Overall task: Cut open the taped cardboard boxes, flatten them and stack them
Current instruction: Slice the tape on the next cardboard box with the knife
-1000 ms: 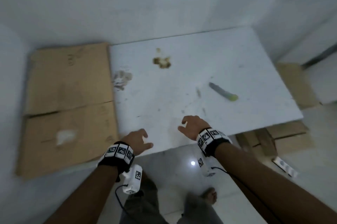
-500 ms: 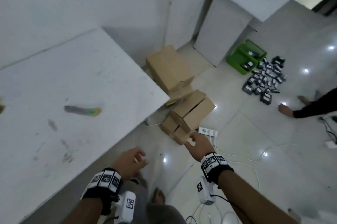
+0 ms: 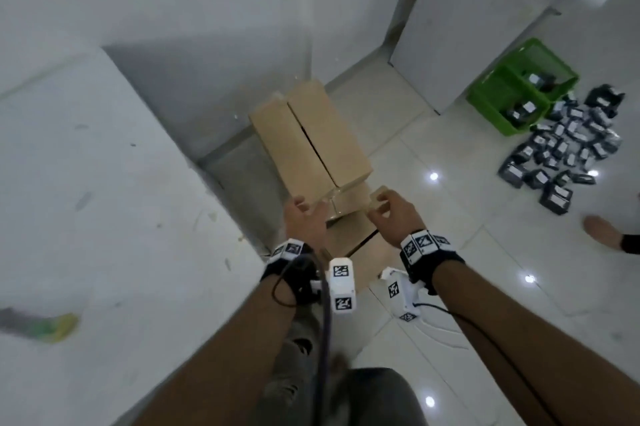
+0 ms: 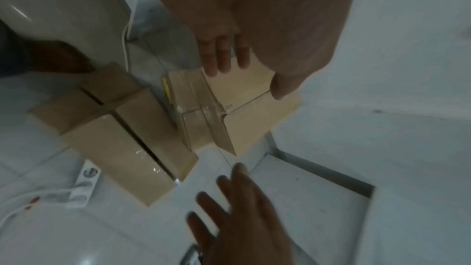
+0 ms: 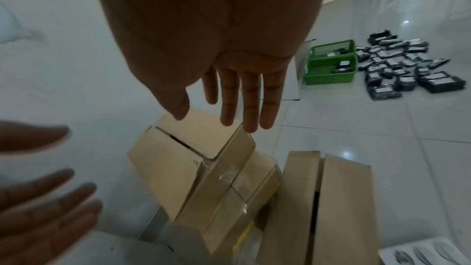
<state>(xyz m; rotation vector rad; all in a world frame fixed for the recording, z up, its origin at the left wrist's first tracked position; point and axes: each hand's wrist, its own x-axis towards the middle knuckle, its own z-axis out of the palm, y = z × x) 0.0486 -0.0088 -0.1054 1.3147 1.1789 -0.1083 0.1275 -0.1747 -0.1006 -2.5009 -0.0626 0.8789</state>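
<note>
Reaching for the next taped box on the floor beside the table's corner.

Left hand and right hand, fingers spread and seemingly empty, flank the top box; next, grip both sides, lift to table; knife waits near its front edge.

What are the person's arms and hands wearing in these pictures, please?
Both forearms are bare, with no sleeves and no gloves. Each wrist carries a black band ringed with white squares bearing black-and-white coded markers. Under each wrist hangs a small white camera block with the same kind of markers. Dark cables run back from the blocks along the arms.
</note>
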